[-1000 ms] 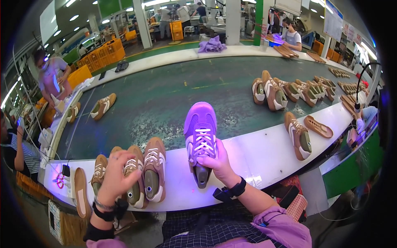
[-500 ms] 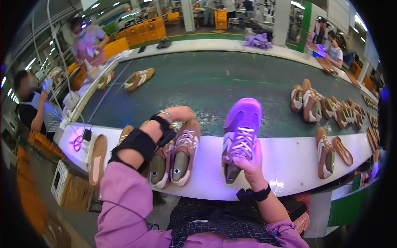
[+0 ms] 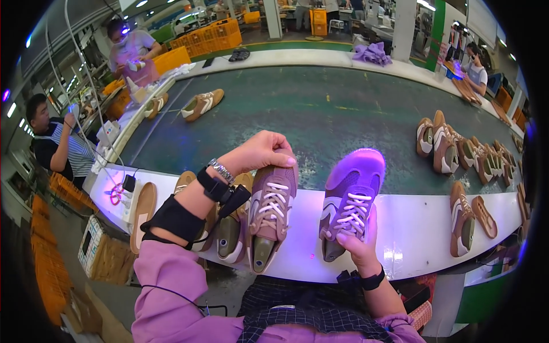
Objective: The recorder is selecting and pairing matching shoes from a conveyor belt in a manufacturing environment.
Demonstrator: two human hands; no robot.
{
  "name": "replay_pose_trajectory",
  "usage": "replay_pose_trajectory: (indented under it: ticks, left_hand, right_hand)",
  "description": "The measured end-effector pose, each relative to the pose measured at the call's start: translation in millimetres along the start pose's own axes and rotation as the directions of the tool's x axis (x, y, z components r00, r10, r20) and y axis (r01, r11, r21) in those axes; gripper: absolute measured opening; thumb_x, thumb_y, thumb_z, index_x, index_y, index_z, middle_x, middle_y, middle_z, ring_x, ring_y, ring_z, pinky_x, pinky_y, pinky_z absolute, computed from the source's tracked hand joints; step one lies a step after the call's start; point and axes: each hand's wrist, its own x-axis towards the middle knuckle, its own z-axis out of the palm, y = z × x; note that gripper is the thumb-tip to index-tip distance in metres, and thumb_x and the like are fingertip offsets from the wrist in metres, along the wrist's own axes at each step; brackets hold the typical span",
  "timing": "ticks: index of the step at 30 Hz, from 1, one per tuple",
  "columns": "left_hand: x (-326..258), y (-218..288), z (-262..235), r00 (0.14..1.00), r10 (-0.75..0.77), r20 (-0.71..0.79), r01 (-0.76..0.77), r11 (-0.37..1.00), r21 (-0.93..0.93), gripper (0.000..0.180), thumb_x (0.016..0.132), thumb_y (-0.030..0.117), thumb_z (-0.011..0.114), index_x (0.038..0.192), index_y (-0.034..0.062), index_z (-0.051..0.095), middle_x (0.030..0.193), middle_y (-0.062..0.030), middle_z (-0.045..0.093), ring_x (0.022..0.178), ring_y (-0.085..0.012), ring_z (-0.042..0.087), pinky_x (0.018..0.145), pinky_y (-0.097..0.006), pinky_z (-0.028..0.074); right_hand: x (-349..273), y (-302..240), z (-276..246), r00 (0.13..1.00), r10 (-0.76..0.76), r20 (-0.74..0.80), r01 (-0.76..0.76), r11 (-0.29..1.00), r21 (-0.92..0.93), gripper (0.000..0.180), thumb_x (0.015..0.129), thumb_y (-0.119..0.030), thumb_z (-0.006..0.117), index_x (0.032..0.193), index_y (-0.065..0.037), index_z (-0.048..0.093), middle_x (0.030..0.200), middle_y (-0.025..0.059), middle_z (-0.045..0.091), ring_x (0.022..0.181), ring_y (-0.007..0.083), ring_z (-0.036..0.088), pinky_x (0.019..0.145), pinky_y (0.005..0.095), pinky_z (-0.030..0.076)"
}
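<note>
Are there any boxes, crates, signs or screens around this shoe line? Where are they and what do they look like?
Cardboard box: on the floor at lower left, beside the white bench; brown, boxy.
Orange crates: stacked at the far side, upper left of the belt; slotted plastic.
More orange crates: stacked at the far left edge, lower down.
Green panel: upright on a far pillar, upper right; tall, narrow.
Screens: none that I can make out.
</note>
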Motion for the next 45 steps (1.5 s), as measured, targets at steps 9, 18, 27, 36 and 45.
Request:
replay_pose_trajectory:
  ticks: [9, 18, 27, 36, 45]
  left_hand:
    - [-50, 56, 11, 0.957, 0.213, -0.196, -0.164, 0.957, 0.239, 0.031, 0.074, 0.018, 0.076, 0.093, -0.0016, 0.06, 0.085, -0.0047, 0.064, 0.08, -0.0094, 0.059, 0.073, -0.024, 0.049]
    - [-64, 40, 11, 0.937, 0.188, -0.293, -0.174, 0.982, 0.074, 0.03, 0.078, 0.02, 0.071, 0.096, 0.0024, 0.056, 0.091, -0.0058, 0.062, 0.083, -0.0089, 0.058, 0.074, -0.024, 0.048]
    - [-95, 30, 6, 0.968, 0.098, -0.23, -0.199, 0.86, -0.471, 0.032, 0.085, 0.023, 0.064, 0.108, 0.0053, 0.05, 0.119, -0.018, 0.059, 0.099, -0.0171, 0.061, 0.089, -0.031, 0.049]
    - [-114, 23, 7, 0.973, 0.203, -0.106, -0.228, 0.824, -0.519, 0.047, 0.082, 0.023, 0.066, 0.12, 0.0028, 0.047, 0.127, -0.0186, 0.052, 0.11, -0.0224, 0.057, 0.094, -0.035, 0.047]
    - [-128, 35, 46, 0.917, 0.074, -0.392, -0.253, 0.868, -0.427, 0.039, 0.084, 0.019, 0.061, 0.116, 0.0036, 0.045, 0.113, -0.0122, 0.054, 0.102, -0.0179, 0.055, 0.092, -0.032, 0.044]
  right_hand:
    - [-3, -2, 7, 1.0, 0.005, 0.022, -0.005, 1.0, 0.017, 0.081, 0.063, -0.008, 0.07, 0.131, -0.003, 0.027, 0.113, 0.0117, 0.049, 0.103, 0.0222, 0.056, 0.087, 0.0371, 0.05]
    - [-1, -3, 9, 0.999, 0.039, -0.004, -0.039, 0.999, -0.005, 0.079, 0.059, -0.016, 0.072, 0.128, -0.005, 0.036, 0.112, 0.0075, 0.049, 0.104, 0.0195, 0.054, 0.089, 0.0344, 0.047]
    - [5, -4, -1, 0.998, -0.062, -0.018, 0.062, 0.997, -0.036, 0.075, 0.061, -0.012, 0.073, 0.126, -0.003, 0.038, 0.109, 0.0082, 0.053, 0.1, 0.0195, 0.056, 0.088, 0.0336, 0.047]
    - [38, -44, -88, 0.937, 0.33, -0.119, -0.347, 0.82, -0.456, 0.048, 0.074, -0.022, 0.069, 0.11, 0.004, 0.052, 0.094, 0.0086, 0.06, 0.085, 0.016, 0.059, 0.077, 0.0287, 0.047]
    - [4, -72, -25, 0.997, -0.061, 0.038, 0.069, 0.658, -0.75, 0.036, 0.077, -0.017, 0.069, 0.102, 0.003, 0.053, 0.106, 0.0189, 0.063, 0.095, 0.0245, 0.062, 0.084, 0.0346, 0.047]
